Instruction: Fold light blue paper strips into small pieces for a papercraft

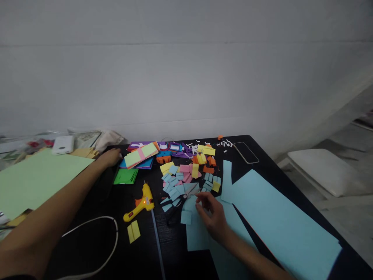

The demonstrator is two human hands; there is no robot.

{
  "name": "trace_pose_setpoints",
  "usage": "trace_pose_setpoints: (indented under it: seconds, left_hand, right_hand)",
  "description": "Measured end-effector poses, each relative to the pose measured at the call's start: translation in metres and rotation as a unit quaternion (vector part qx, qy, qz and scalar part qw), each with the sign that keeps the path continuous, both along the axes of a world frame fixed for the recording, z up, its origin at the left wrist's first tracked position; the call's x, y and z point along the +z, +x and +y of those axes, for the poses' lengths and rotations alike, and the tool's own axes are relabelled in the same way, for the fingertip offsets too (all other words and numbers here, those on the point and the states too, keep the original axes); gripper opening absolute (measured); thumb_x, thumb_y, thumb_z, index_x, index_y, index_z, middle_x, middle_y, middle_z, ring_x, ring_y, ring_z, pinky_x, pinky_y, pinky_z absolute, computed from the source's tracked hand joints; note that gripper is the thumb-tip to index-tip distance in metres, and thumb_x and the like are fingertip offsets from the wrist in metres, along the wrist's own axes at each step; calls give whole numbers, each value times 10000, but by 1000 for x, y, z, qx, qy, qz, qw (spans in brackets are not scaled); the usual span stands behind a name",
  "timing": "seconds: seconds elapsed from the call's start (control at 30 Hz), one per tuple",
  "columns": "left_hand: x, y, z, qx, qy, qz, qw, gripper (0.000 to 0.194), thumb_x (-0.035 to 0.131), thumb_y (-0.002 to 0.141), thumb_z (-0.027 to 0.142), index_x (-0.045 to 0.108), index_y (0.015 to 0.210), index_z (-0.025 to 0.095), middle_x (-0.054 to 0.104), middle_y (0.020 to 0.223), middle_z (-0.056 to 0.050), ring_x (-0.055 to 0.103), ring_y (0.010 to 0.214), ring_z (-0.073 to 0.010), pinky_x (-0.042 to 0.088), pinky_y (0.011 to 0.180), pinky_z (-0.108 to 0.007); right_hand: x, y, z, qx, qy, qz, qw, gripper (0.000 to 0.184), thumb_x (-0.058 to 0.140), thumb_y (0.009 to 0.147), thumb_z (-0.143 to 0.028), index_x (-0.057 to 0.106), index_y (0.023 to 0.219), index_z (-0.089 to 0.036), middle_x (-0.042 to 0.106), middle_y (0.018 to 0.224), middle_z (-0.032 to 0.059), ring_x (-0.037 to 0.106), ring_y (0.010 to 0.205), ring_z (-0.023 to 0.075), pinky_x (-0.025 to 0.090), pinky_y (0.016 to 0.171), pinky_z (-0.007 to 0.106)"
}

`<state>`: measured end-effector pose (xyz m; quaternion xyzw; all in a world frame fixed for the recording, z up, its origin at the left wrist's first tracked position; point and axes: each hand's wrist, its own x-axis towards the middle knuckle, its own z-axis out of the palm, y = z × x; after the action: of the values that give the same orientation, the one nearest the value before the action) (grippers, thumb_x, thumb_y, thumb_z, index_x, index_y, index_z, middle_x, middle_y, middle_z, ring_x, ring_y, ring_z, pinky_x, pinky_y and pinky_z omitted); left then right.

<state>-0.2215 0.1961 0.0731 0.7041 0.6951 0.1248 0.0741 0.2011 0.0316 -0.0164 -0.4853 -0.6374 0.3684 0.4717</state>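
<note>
My right hand (214, 217) hovers over light blue paper sheets (198, 237), fingers loosely curled and nothing visible between them. Just left of its fingertips lie scissors (184, 197) with dark handles, their blades pointing away to the right. A small blue paper square (186, 217) is beside them. Far over on the left, my left hand (110, 157) reaches to the back of the table, near a stack of coloured paper strips (142, 154). Its fingers are small and partly hidden, so their grip is unclear. Small folded paper pieces (174, 182) in blue, pink and yellow are heaped mid-table.
A yellow glue gun (142, 203) with a lit light lies left of centre, its cord running forward. Nearby are a folded yellow piece (133, 231), green paper (126, 176) and a white cable (115, 237). A phone (246, 152) lies back right; a white stool (316, 171) stands beyond.
</note>
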Motion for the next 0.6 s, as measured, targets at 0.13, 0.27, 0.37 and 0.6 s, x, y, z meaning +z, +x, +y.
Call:
trace_pose_setpoints:
  seconds: [0.13, 0.27, 0.37, 0.6]
  left_hand:
    - [15, 3, -23, 35, 19, 43, 998, 520, 389, 1072, 385, 559, 1251, -73, 644, 1249, -181, 614, 1232, -321, 459, 1089, -408]
    - [27, 5, -62, 114, 83, -9, 990, 644, 439, 1030, 584, 620, 1243, 4, 669, 1169, -129, 623, 1187, -335, 471, 1078, -462]
    - [23, 18, -104, 84, 0, -179, 980, 641, 669, 871, 637, 667, 1233, 109, 725, 1038, -49, 681, 973, -269, 532, 968, -409]
    - [-6, 108, -187, -129, -212, -347, 904, 342, 827, 789, 473, 722, 976, 207, 756, 901, -14, 689, 843, -193, 534, 791, -283]
  right_hand:
    - [18, -3, -4, 31, -17, 18, 999, 143, 618, 927, -289, 675, 1014, -191, 654, 789, 24, 553, 662, 152, 461, 612, 278]
    - [33, -14, -10, 95, -63, 31, 993, 115, 648, 912, -292, 694, 905, -187, 663, 770, 27, 584, 671, 152, 472, 627, 282]
    - [37, -31, -12, 142, -117, 49, 982, 127, 682, 896, -310, 708, 925, -190, 719, 854, 49, 661, 760, 176, 522, 704, 306]
    - [31, -79, -11, 253, -208, 144, 934, 537, 902, 710, -346, 671, 1176, -211, 736, 1159, 83, 737, 1004, 233, 588, 876, 372]
